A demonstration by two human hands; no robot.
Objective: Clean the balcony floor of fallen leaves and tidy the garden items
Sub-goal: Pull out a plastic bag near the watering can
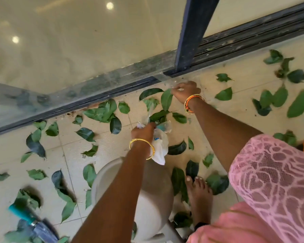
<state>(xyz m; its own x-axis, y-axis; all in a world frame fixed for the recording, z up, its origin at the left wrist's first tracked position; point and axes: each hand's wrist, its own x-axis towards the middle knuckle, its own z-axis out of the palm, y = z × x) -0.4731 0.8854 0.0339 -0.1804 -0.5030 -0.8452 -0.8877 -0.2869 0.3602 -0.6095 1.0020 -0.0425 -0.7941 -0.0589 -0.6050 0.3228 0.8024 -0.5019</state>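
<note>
Gathering leaves [102,112] into bag [159,143], floor still littered.
Left hand [143,131] gripping bag; right hand [185,90] pinching its clear edge near door track [235,44]. Next, probably: spread mouth, drop leaves in.

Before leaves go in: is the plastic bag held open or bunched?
Open: left hand and right hand stretch the clear plastic bag apart.

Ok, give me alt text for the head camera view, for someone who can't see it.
A person's left hand grips a crumpled clear plastic bag while the right hand pinches its upper edge, above a tiled balcony floor strewn with green leaves. A beige bin stands below; a teal-handled trowel lies lower left.
</note>
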